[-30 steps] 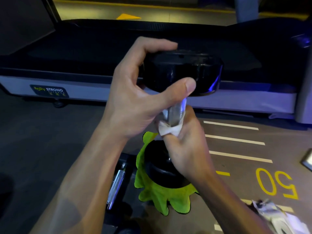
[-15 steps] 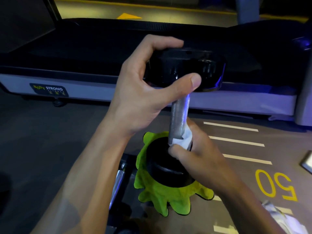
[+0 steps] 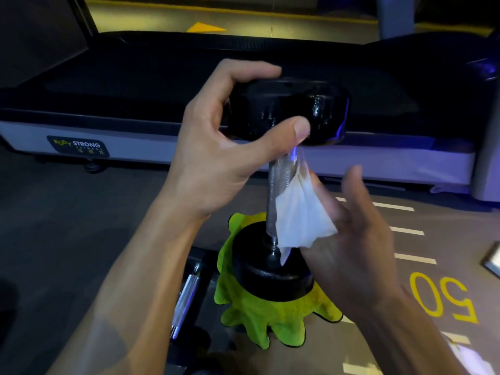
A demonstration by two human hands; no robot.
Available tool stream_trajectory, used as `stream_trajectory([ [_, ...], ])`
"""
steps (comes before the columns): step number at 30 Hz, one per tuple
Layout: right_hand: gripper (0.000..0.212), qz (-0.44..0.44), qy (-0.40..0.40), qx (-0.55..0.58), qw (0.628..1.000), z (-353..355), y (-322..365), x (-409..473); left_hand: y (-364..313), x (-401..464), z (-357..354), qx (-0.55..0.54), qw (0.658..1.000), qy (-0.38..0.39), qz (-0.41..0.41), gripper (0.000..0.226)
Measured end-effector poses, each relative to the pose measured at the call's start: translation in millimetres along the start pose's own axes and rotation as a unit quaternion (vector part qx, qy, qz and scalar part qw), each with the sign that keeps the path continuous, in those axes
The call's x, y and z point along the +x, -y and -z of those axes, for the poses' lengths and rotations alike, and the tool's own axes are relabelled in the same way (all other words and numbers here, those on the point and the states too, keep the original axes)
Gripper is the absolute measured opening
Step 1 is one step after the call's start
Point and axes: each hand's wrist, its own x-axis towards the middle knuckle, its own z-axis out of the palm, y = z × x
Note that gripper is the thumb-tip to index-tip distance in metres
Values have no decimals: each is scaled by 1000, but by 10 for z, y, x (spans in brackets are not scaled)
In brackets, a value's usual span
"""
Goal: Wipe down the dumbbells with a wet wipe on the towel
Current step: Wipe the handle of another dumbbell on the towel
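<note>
A black dumbbell (image 3: 273,274) stands upright on a bright green towel (image 3: 270,320) on the floor. My left hand (image 3: 216,158) grips its upper head (image 3: 311,109), thumb in front and fingers over the top. The knurled metal handle (image 3: 278,185) shows between the heads. A white wet wipe (image 3: 300,217) lies against the handle's right side. My right hand (image 3: 349,239) is spread behind it, fingers straight, pressing the wipe to the handle.
A second dumbbell (image 3: 186,299) lies on the floor left of the towel, its metal handle showing. A treadmill deck (image 3: 135,139) runs across the back. Floor markings with a yellow "50" (image 3: 443,301) lie to the right, and white wipes or packaging (image 3: 470,358) sit at the bottom right.
My right hand slid down the handle with the wipe, then came back up and opened its fingers, so the wipe has unfolded. My left hand keeps hold of the top head.
</note>
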Motion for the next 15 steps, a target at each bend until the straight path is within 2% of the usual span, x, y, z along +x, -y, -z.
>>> stream_trajectory([
  [3, 37, 17, -63, -90, 994, 40, -53, 78, -4, 4, -21, -1, 1000, 1, -3, 49],
  [5, 34, 71, -56, -195, 977, 46, -110, 119, -6, 5, -38, -3, 1000, 5, -7, 49],
  [6, 38, 75, -43, -198, 976, 63, -121, 128, -10, 5, -46, -4, 1000, 6, -8, 50],
  [10, 54, 4, 54, -27, 998, 164, -8, 104, -25, 1, -59, -9, 1000, 8, -8, 51],
  [11, 53, 10, 66, -37, 997, 185, -11, 90, -27, 2, -56, -9, 1000, 6, -8, 51],
  [13, 41, 80, 22, -156, 984, 180, -66, 103, -23, 6, -51, -10, 1000, 3, -8, 51],
  [15, 34, 149, -28, -291, 945, 114, -159, 137, -14, 9, -52, -8, 1000, 6, -8, 50],
])
